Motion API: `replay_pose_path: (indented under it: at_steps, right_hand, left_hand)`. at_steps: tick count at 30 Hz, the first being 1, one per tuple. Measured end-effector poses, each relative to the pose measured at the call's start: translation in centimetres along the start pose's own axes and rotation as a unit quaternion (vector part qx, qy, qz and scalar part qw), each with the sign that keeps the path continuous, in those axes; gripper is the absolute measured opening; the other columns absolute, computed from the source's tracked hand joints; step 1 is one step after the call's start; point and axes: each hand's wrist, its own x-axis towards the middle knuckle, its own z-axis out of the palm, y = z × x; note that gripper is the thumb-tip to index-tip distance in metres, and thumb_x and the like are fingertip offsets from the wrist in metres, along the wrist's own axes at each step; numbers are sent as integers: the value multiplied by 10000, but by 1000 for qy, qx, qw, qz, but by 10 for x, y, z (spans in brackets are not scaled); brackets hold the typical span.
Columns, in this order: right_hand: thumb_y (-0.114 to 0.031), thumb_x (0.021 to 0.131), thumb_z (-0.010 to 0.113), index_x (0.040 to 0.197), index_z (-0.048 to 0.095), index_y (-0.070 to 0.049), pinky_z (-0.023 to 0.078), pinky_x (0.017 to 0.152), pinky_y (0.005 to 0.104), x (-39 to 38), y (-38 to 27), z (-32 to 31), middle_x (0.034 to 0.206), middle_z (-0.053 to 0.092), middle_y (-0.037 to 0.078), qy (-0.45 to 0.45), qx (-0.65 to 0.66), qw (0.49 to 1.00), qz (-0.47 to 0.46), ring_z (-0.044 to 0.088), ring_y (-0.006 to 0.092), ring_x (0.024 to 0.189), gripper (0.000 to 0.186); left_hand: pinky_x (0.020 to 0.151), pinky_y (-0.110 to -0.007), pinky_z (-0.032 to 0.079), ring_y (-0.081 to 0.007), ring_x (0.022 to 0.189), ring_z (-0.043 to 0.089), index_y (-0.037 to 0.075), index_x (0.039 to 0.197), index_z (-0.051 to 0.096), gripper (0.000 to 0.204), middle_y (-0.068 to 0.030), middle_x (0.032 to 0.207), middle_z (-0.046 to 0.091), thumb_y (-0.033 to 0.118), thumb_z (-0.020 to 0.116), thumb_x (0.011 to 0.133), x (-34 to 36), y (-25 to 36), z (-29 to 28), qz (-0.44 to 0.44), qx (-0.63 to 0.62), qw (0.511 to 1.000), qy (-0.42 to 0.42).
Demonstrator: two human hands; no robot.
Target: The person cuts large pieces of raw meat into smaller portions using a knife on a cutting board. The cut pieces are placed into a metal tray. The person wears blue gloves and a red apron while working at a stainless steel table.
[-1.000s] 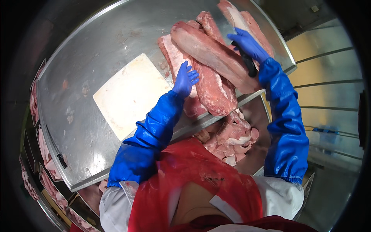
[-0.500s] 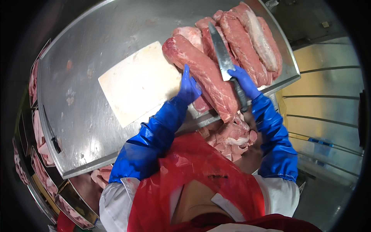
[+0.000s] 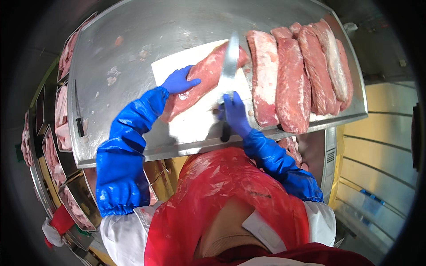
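A long slab of raw red meat (image 3: pixel 202 82) lies slantwise on a white cutting board (image 3: pixel 195 126) on a steel table (image 3: pixel 133 40). My left hand (image 3: pixel 178 80), in a blue glove and sleeve, lies flat on the slab's left half. My right hand (image 3: pixel 234 113), also gloved in blue, grips the dark handle of a large knife (image 3: pixel 229 68). Its wide blade points away from me and crosses the slab's far right end.
Several long raw meat slabs (image 3: pixel 295 73) lie side by side on the table's right part. A second knife (image 3: pixel 78 111) rests near the left edge. Trays of meat (image 3: pixel 60 133) stand below the table at left, more meat (image 3: pixel 290 148) in a bin at right.
One slab has moved from the pile onto the white board, under my left hand. My right hand has brought the knife left, over that slab. The view has shifted.
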Motion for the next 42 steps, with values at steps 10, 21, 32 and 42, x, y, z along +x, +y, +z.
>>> replay_pose_path:
  at_steps: [10, 21, 32, 42]
  right_hand:
    - [-186, 967, 487, 1006, 484, -34, 482, 577, 514, 35, -19, 26, 819, 623, 233, 72, -453, 804, -380, 616, 448, 695, 157]
    - [-124, 939, 478, 1112, 543, -30, 503, 696, 466, -1, 10, 16, 835, 636, 224, 3, -531, 826, -189, 635, 398, 802, 207]
    - [-333, 1014, 377, 1183, 555, -20, 482, 852, 472, 59, 62, 3, 1001, 666, 210, 3, -416, 907, -65, 618, 410, 971, 398]
    - [-190, 949, 423, 1206, 518, -37, 497, 758, 524, -7, 48, -22, 967, 667, 244, -59, -581, 811, -25, 647, 419, 879, 313]
  left_hand:
    - [1093, -598, 261, -427, 1346, 363, 83, 1513, 275, 1154, -238, 1439, 405, 633, 776, 631, -100, 12, 8, -65, 238, 964, 100]
    - [938, -539, 340, -343, 1102, 488, 64, 1458, 328, 1144, -177, 1176, 513, 477, 814, 509, -76, 29, 31, -43, 244, 960, 131]
    - [918, -531, 355, -335, 1058, 504, 35, 1450, 333, 1147, -177, 1155, 528, 471, 834, 515, -65, 47, 35, -41, 219, 970, 102]
    - [1017, -577, 316, -385, 1195, 482, 88, 1497, 271, 1188, -218, 1288, 496, 520, 827, 540, -48, 22, 9, -177, 233, 946, 138]
